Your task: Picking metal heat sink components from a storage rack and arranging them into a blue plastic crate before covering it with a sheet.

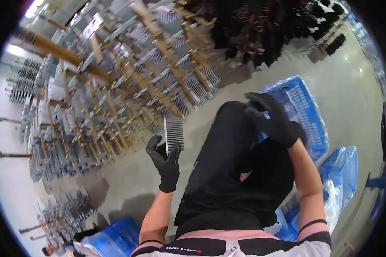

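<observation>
My left hand [164, 165], in a black glove, grips the lower end of a finned metal heat sink [174, 130] between thumb and fingers. The piece stands nearly upright beside the lower edge of a hanging rack [158, 88] of similar metal parts; whether it touches the rack I cannot tell. My right hand [272, 120], also black-gloved, is raised over a blue plastic crate [306, 107] lined with clear film. Its fingers are curved and apart, with nothing visible held. My leg and right hand hide part of the crate's inside.
More blue crates stand at the right [347, 165] and lower left [120, 235], partly wrapped in plastic. Dark parts [261, 30] hang at the far side. Another group of hanging metal parts [64, 207] is at the lower left, with a person [49, 249] partly visible near it.
</observation>
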### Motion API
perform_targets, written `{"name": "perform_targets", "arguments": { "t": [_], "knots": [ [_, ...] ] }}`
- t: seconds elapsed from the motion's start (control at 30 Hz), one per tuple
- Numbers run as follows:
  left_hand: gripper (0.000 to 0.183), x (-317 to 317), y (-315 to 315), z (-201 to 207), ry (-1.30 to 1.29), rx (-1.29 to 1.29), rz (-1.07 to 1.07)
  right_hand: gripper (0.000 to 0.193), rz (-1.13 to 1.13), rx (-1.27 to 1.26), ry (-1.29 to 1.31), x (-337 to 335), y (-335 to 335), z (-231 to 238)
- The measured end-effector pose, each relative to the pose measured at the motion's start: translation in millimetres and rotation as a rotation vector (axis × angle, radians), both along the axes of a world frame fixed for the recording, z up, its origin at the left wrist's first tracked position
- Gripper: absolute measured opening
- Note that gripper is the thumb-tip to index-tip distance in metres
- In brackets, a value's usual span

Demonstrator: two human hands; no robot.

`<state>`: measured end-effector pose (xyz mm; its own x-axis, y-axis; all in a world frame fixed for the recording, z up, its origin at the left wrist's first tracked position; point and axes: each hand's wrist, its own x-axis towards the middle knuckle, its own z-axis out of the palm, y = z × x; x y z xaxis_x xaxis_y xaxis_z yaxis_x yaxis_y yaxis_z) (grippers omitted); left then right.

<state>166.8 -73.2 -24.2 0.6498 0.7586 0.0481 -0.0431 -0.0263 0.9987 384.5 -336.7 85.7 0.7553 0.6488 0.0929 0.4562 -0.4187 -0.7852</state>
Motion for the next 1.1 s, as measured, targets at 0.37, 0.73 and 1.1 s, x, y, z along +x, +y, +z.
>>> {"name": "perform_targets", "arguments": {
  "t": [0.37, 0.73, 1.1],
  "knots": [
    [0.074, 184.2, -134.1, 122.3, -0.317, 1.172, -0.453, 0.079, -0.381, 0.607, 0.057, 8.8, -42.8, 38.7],
    [0.066, 211.1, -140.7, 92.5, -0.063, 1.047, -0.687, 0.064, -0.558, -0.461, -0.226, 142.0, -216.1, -236.3],
    [0.059, 221.3, -145.9, 96.7, 0.041, 1.131, -0.768, 0.06, -0.588, -0.701, -0.165, 205.0, -189.4, -327.2]
  ]
}}
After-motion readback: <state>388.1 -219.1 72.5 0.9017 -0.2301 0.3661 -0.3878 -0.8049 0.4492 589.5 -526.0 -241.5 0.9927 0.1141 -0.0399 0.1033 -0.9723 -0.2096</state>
